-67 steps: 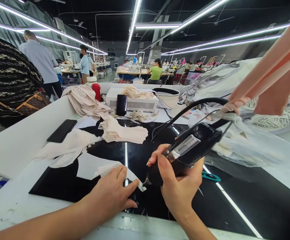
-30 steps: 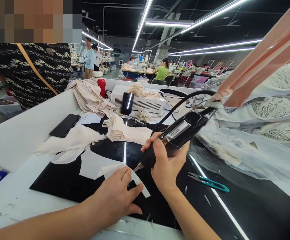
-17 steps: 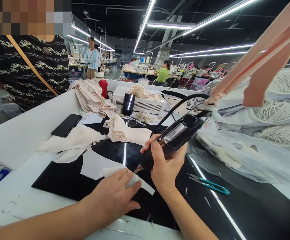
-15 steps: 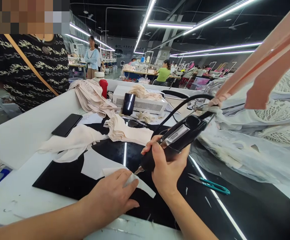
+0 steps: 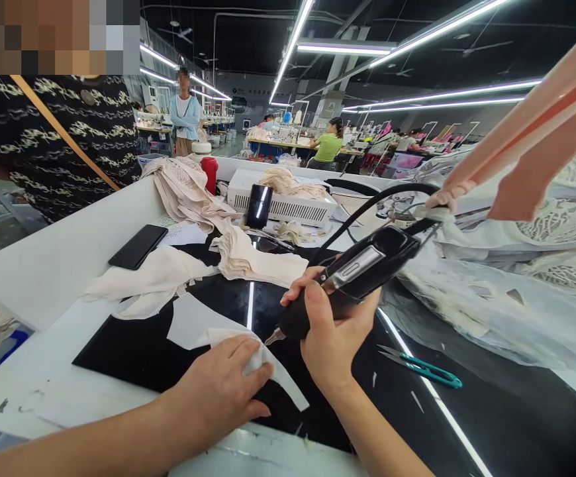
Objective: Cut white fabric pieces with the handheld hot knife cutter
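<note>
My left hand point(image 5: 226, 381) lies over a narrow white fabric piece point(image 5: 288, 384), its thumb and fingers closed on the cloth, and part of the piece is hidden under them. In my right hand point(image 5: 335, 338) is a black corded hand tool point(image 5: 355, 271), fingers wrapped round its body. Its narrow metal tip point(image 5: 274, 336) points down at the fabric's upper edge, close by my left fingertips; whether it touches is hard to see. Another white fabric piece point(image 5: 186, 323) lies flat to the left on the glossy black board point(image 5: 119, 351).
Teal thread snips point(image 5: 427, 371) lie to the right. Cream fabric stacks point(image 5: 255, 258) and a phone point(image 5: 138, 246) lie behind my hands. A vented white box point(image 5: 288, 209) stands at the back. Pink cloth strips point(image 5: 521, 146) reach the tool's rear. A person in patterned clothing point(image 5: 64, 139) stands left.
The fabric's free end has swung slightly lower and bends more beyond my left fingers. The tool tip shifts slightly along its edge. My view has moved a little.
</note>
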`<control>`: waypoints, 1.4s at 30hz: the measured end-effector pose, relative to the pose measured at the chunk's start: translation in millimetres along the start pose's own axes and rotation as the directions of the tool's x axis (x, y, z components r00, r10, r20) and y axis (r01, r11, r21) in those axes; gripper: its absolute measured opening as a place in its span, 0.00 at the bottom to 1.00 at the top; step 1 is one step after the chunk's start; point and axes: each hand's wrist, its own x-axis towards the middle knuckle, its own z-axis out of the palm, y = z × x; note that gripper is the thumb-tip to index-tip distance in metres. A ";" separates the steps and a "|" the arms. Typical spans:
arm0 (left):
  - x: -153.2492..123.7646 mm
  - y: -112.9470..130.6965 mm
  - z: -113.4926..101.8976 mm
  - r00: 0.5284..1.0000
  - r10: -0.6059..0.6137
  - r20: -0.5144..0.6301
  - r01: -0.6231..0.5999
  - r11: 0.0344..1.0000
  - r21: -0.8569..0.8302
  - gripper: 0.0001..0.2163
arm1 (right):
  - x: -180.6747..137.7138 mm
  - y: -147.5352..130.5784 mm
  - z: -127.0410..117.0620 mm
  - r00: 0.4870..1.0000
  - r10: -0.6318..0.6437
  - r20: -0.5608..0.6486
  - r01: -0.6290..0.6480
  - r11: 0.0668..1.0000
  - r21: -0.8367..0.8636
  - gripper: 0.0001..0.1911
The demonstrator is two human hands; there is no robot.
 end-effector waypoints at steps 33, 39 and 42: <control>15.9 0.8 -43.5 0.906 -0.198 0.375 0.149 0.977 0.155 0.03 | -15.0 -33.6 -34.5 0.998 0.058 -0.008 -0.058 0.997 -0.045 0.19; 15.9 0.2 -32.0 0.972 0.000 0.236 -0.049 0.978 0.201 0.11 | -17.5 -31.8 -36.4 0.999 0.041 0.002 -0.041 0.999 -0.031 0.18; 21.5 5.1 -24.1 0.966 0.169 0.196 -0.179 0.983 0.035 0.12 | -19.2 -31.3 -35.6 1.000 0.030 0.007 -0.030 0.999 -0.023 0.17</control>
